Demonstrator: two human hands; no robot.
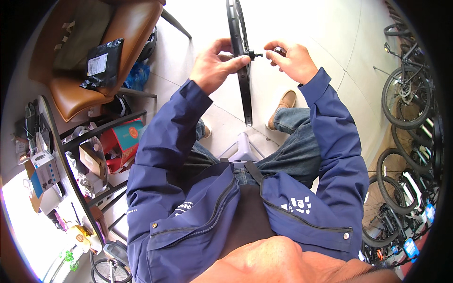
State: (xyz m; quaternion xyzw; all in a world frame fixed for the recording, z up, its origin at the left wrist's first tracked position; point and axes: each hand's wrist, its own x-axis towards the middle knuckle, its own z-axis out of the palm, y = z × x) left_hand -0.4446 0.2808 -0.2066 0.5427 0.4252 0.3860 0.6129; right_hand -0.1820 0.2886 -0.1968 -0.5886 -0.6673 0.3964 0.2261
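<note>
A black bicycle wheel (245, 89) stands upright, almost edge-on, in front of me. My left hand (212, 66) grips it from the left at hub height, its thumb reaching across to the hub and its other fingers partly hidden behind the rim. From the wheel's right side juts the dark hub axle (257, 55). Just right of the axle end, a small gap away, my right hand (296, 62) is closed, thumb and fingers pinched around a small dark part (280, 50). That part is mostly covered by the fingers, so its kind does not show.
Between my legs is a light grey plastic stand or stool (242, 146). A brown leather chair (80, 96) holds a black plastic parcel (104, 63) at the left. Below it, a cluttered rack (89, 127) carries boxes. Several bicycles (408, 94) line the right side.
</note>
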